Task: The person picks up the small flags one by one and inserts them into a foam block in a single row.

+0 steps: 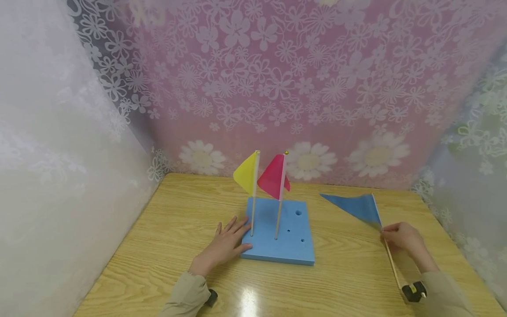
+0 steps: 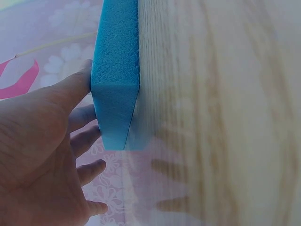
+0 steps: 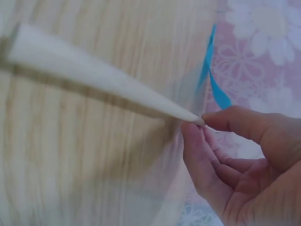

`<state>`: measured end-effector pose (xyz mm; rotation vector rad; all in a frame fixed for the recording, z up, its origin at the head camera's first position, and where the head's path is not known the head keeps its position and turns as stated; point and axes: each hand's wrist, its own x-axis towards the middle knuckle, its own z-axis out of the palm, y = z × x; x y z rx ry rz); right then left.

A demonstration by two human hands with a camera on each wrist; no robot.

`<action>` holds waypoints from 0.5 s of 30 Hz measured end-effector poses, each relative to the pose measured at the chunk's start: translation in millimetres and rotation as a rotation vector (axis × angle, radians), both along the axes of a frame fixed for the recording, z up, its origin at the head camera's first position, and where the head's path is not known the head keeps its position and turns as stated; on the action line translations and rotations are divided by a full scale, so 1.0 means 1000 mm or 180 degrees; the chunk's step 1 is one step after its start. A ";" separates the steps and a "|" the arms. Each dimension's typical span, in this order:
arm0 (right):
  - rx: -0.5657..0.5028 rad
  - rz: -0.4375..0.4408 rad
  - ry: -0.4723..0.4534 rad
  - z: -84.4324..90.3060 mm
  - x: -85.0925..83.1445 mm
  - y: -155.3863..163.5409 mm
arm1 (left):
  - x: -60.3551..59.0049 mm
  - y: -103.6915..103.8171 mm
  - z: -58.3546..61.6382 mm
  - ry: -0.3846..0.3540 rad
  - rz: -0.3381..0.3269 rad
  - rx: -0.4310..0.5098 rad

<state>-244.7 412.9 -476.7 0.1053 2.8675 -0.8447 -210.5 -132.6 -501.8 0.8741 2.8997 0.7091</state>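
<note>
A light-blue foam block [image 1: 295, 253] lies flat on the table, with a yellow flag [image 1: 246, 174] and a pink flag [image 1: 272, 177] upright in its surface. My left hand [image 1: 223, 246] rests on the block's left edge, fingers spread; the left wrist view shows its thumb and fingers along the foam block [image 2: 115, 61]. To the right, my right hand [image 1: 405, 240] pinches the wooden stick of a blue flag [image 1: 358, 207] just below the cloth. In the right wrist view, thumb and fingertip of the right hand [image 3: 235, 169] meet on the stick [image 3: 89, 68].
Several holes, one larger hole [image 1: 298, 213] among them, show in the block's right half. The wooden table [image 1: 166, 229] meets a pink flowered cloth [image 1: 253, 88] at the back. Pale cloths [image 1: 59, 154] hang at both sides.
</note>
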 end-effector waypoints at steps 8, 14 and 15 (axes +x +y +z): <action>-0.0804 -0.0171 0.0020 0.013 0.004 -0.010 | 0.001 0.000 0.001 0.0012 -0.0004 0.0003; -0.0896 -0.0120 0.0199 0.020 0.005 -0.024 | 0.001 0.000 0.001 -0.0018 0.0001 -0.0008; -0.0921 -0.0124 0.0231 0.021 0.005 -0.026 | 0.001 0.001 0.001 -0.0021 0.0000 -0.0009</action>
